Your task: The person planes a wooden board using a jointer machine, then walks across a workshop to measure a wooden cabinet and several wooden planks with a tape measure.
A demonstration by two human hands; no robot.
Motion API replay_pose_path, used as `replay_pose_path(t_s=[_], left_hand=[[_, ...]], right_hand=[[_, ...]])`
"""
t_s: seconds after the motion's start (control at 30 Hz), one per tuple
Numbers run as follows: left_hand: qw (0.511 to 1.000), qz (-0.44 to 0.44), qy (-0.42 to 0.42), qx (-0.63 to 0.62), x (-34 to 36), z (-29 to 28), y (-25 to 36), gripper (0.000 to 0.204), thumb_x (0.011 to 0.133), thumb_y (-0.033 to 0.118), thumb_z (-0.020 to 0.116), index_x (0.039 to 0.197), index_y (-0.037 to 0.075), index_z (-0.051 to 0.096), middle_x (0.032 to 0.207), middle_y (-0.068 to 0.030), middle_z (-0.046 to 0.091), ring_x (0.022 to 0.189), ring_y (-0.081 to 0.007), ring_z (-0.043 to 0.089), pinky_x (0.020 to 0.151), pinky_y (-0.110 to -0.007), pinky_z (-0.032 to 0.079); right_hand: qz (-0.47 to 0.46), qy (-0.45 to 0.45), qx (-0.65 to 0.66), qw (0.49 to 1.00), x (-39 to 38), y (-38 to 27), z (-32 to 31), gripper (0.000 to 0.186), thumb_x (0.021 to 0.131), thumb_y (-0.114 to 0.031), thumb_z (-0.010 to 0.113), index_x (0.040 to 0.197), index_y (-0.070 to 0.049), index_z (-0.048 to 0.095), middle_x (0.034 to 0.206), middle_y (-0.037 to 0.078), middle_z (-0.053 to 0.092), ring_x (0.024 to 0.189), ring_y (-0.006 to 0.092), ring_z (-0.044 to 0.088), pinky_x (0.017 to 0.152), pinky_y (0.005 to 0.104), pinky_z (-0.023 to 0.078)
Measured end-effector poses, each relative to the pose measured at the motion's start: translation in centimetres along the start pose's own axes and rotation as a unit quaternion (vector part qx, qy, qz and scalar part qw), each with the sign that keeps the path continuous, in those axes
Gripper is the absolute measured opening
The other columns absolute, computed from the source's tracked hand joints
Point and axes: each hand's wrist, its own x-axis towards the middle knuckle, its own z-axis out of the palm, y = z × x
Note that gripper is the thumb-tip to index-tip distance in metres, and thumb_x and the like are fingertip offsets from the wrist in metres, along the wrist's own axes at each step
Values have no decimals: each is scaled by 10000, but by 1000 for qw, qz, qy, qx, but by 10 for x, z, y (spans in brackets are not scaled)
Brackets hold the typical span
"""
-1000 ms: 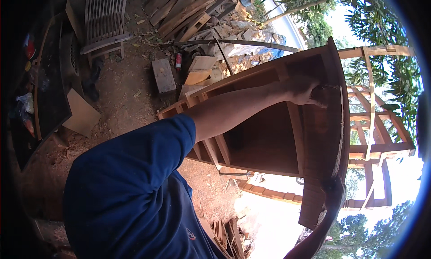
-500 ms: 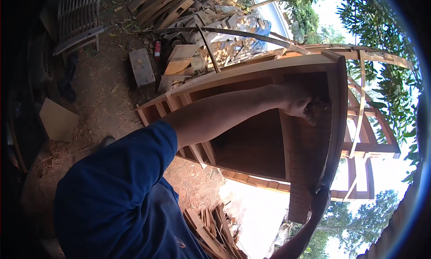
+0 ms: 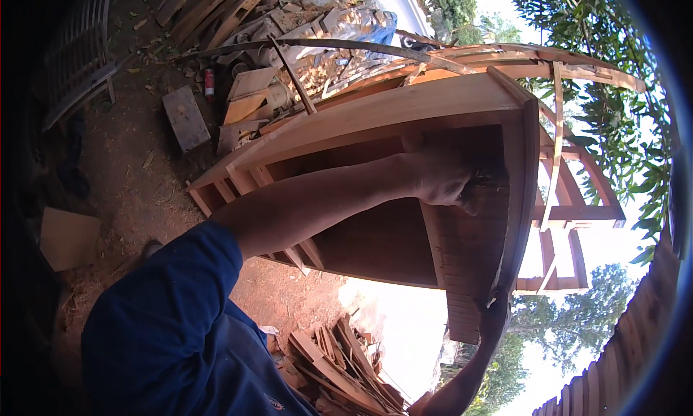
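Observation:
A large brown wooden cabinet [image 3: 346, 131] with open compartments lies tilted across the middle. My left arm crosses it, and my left hand [image 3: 444, 183] is inside the right-end compartment. Its fingers are curled beside a dark spot at the top of a ribbed brown panel [image 3: 465, 243]; shadow hides what they grip. The panel's lower part sticks out past the cabinet's lower edge. My right hand [image 3: 494, 309] is at the panel's right side, by the cabinet's end board [image 3: 521, 192]. Its fingers are dark and mostly hidden.
Curved wooden frames [image 3: 570, 199] stand behind the cabinet at right. Scrap wood [image 3: 346, 365] is piled at the bottom, and more planks [image 3: 216, 15] lie at the top left. A wooden block [image 3: 185, 118] and a red can [image 3: 209, 84] are on the dirt ground.
The whole view has shifted, so the cabinet and surroundings appear further left. Both hands keep about the same places on the cabinet and panel.

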Motion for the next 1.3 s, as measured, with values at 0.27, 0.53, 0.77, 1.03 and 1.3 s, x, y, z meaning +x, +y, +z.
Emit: replay_pose_path(t_s=[0.27,0.53,0.77,1.03,1.3], left_hand=[[1000,-27,-3,5,11,9,3,607,872,517,631,1230,34,552,926,-190,678,886,-338,671,783,-421,527],[986,64,90,121,11,25,-4,593,853,434,697,1272,44,543,965,-145,670,849,-307,668,722,-399,511],[992,41,71,100,15,32,-11,334,900,345,677,990,24,674,892,-127,672,807,-257,653,717,-372,497],[990,49,92,97,16,27,-27,363,909,341,674,1007,-7,641,952,-122,663,875,-231,629,796,-350,471],[974,-51,213,49,-18,25,1,399,914,317,678,1128,-14,615,1095,-118,639,990,-239,594,907,-329,438]], right_hand=[[57,88,38,994,-13,4,20,605,697,-222,838,1222,-94,566,1145,139,595,1015,319,592,859,418,474],[111,267,6,957,-58,51,68,636,679,-319,844,1226,-129,581,1234,110,554,1055,317,594,883,434,485],[261,273,40,925,-104,136,110,858,671,-404,852,1412,-233,455,1359,108,459,1149,284,564,902,400,494],[391,228,769,451,-131,218,208,657,851,-420,705,1363,-113,430,958,176,612,700,258,614,575,368,512],[173,175,912,329,-169,194,259,274,993,-363,493,1120,-142,595,972,67,663,795,238,622,681,406,518]])
